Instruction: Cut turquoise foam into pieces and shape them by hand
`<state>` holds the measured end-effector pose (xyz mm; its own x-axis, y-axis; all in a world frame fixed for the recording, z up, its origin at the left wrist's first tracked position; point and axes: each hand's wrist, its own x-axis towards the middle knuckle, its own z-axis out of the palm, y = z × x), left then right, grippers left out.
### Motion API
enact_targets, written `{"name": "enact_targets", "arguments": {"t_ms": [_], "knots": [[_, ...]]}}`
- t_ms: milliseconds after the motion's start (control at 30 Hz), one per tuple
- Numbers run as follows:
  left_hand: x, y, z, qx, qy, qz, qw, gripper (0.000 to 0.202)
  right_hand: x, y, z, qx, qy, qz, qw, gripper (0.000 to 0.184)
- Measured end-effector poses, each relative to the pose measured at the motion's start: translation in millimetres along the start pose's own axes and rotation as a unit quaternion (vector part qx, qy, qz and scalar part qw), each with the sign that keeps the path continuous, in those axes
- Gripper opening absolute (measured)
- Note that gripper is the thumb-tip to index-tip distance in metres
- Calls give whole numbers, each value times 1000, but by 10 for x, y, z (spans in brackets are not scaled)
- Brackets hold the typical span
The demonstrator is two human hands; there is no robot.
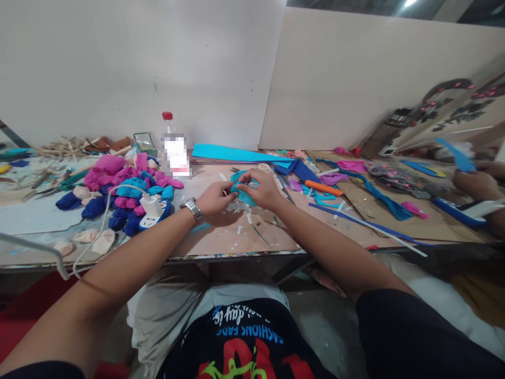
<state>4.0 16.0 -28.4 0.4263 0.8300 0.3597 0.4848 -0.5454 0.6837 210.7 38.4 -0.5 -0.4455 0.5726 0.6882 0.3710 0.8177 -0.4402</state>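
Note:
Between my two hands, just above the tabletop, is a small piece of turquoise fabric (248, 196). My left hand (216, 199), with a metal watch on its wrist, pinches the fabric's left edge with thumb and fingertips. The fingers of my right hand (262, 188) curl round its top and right side, hiding part of it. Small white scraps and a dark thread (260, 232) lie on the table (221, 242) below my hands. A long bright blue strip (236, 153) lies behind them along the wall.
At left sit a pile of pink and blue fabric puffs (108, 166), a white power strip (152, 213) with its cable, and a red-capped bottle (169, 126). An orange-handled cutter (323, 188) lies right. A co-worker's hand (475, 184) holds a blue piece at far right.

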Motion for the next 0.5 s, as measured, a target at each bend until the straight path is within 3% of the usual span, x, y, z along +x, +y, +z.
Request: {"name": "enact_targets", "arguments": {"t_ms": [500], "knots": [[-5,15,4,18,-18,-15,1000,27,-4,1,-9,1,1,19,1000,24]]}}
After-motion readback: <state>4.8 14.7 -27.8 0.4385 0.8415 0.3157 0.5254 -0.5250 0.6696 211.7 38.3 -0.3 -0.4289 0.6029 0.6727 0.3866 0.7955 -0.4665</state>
